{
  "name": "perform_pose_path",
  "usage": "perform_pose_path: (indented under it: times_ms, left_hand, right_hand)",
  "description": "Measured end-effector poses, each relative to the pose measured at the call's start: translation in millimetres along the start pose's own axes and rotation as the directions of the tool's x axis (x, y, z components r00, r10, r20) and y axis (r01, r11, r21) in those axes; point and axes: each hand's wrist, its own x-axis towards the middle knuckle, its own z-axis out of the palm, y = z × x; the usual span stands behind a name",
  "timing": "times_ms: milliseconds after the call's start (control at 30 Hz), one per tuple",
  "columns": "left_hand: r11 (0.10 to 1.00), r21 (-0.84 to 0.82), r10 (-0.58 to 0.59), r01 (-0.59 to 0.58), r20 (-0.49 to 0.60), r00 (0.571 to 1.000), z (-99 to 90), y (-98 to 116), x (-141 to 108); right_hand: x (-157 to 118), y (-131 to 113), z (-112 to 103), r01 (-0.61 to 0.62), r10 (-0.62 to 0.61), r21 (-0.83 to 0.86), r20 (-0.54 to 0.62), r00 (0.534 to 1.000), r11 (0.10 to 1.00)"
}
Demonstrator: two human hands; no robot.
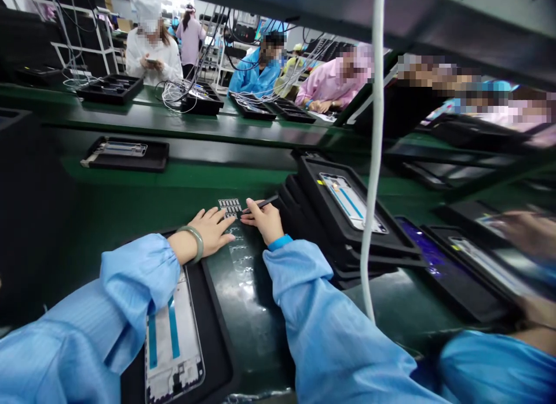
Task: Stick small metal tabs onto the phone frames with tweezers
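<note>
- Smooth, glossy green bench (182,185).
- Thin sheet (230,206) of small, pale rectangles in rows, flat by both hands' fingertips.
- Left hand (209,233) spread, grasping nothing, at the sheet.
- Right hand (266,221) pinching a slim black tool (268,201).
- Near left: silvery, blue-striped frame (185,334) in a black tray (218,334).

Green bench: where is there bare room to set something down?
Bare bench shows between the back-left tray and the left hand. Crowded: beside the right hand, with the stacked trays, and beneath the left sleeve, where another tray lies.
</note>
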Motion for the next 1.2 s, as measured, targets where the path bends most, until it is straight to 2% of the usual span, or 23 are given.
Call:
perform_pose_path:
  times_ms: [100,233,367,467,533,700,933,1200]
  left_hand:
    - [0.999,0.049,0.012,-0.012,0.011,1.0,4.9,-2.0,8.5]
    - [0.995,0.097,0.007,-0.012,0.049,0.999,4.1,-2.5,6.6]
    - [0.992,0.125,-0.022,0.012,0.078,0.997,0.8,3.1,-2.2]
    - [0.99,0.139,-0.021,0.01,0.079,0.997,-1.3,8.4,-16.5]
    - [0.988,0.152,-0.008,-0.003,0.067,0.998,-2.2,11.7,-28.7]
    - [0.983,0.185,0.011,-0.012,0.008,1.0,-1.8,16.4,-49.8]
    - [0.981,0.192,0.025,-0.011,-0.069,0.997,2.3,15.5,-51.3]
    - [0.981,0.195,0.032,-0.013,-0.092,0.995,3.3,15.6,-53.6]
  right_hand:
    - [0.8,2.0,4.3,-0.026,0.026,0.025,0.02,0.999,0.999]
    - [0.7,0.8,8.0,-0.048,0.047,0.033,0.043,0.998,0.998]
    - [-6.9,-3.1,11.0,-0.055,0.053,0.02,0.075,0.996,0.998]
    - [-18.8,-5.8,14.8,-0.057,0.056,0.0,0.142,0.988,0.998]
    - [-26.5,-6.8,17.2,-0.049,0.051,-0.017,0.171,0.984,0.999]
    - [-36.3,-5.3,20.0,-0.008,0.016,-0.052,0.157,0.988,0.999]
    - [-43.2,-0.3,23.0,0.062,-0.048,-0.098,0.139,0.989,0.993]
    - [-42.9,2.1,26.9,0.04,-0.027,-0.089,0.139,0.99,0.995]
